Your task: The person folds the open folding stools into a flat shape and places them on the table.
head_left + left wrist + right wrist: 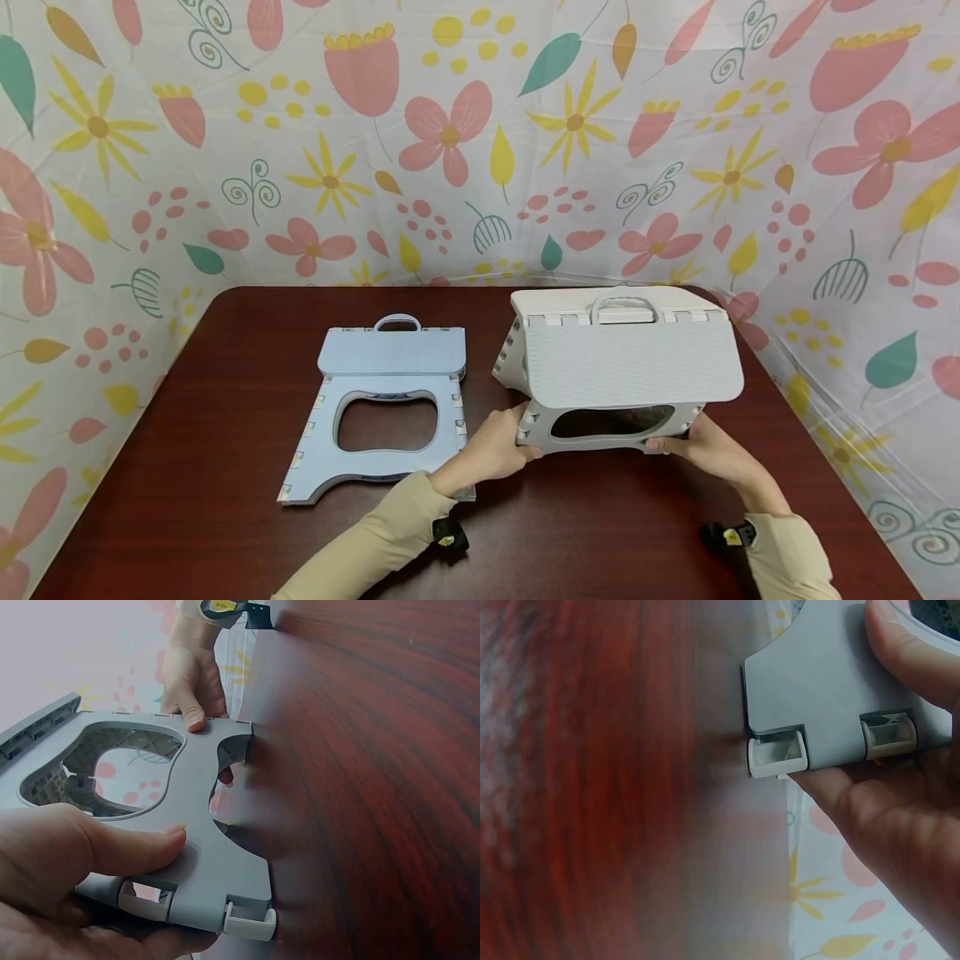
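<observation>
A white-grey folding step stool (633, 362) stands partly unfolded at the right of the table, its two-part top sloping down on either side of a carrying handle (624, 310). My left hand (491, 450) grips the lower left corner of its near leg panel. In the left wrist view the thumb of that left hand (82, 847) lies across the panel's face, with fingers behind. My right hand (712, 454) holds the same panel at its lower right corner; in the right wrist view the right hand (900, 802) wraps round the hinged edge. The far leg panel is mostly hidden.
A light blue folding stool (393, 354) lies folded flat on the left, close beside my left forearm. Both stools are on a dark red-brown wooden table (225, 400). A flower-printed cloth (450, 208) hangs behind and at the sides of the table.
</observation>
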